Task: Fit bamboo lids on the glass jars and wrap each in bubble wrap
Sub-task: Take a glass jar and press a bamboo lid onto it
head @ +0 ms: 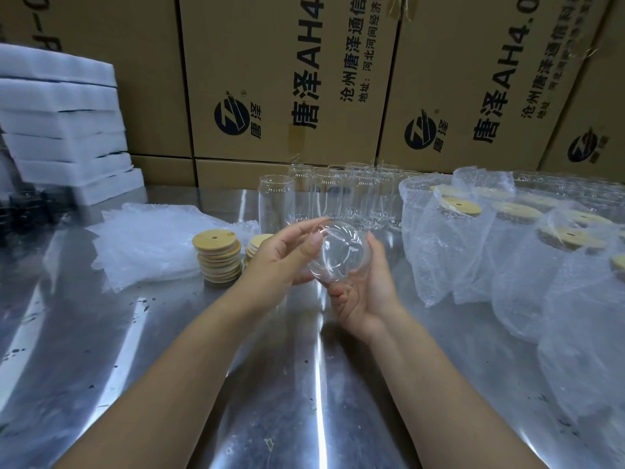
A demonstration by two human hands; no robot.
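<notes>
A clear glass jar [340,252] is held above the steel table [236,384], tipped so one end faces me. My left hand [280,253] holds it from the left with fingers stretched along its side. My right hand [367,292] cups it from below and the right, fingers curled round it. No lid is on it. Two stacks of round bamboo lids [219,257] stand just left of my hands. A pile of bubble wrap sheets [148,238] lies further left. Several bare jars [341,198] stand behind.
Several lidded jars in bubble wrap [507,238] crowd the right side of the table. White foam slabs [64,130] are stacked at the back left. Printed cardboard cartons [291,79] wall off the back.
</notes>
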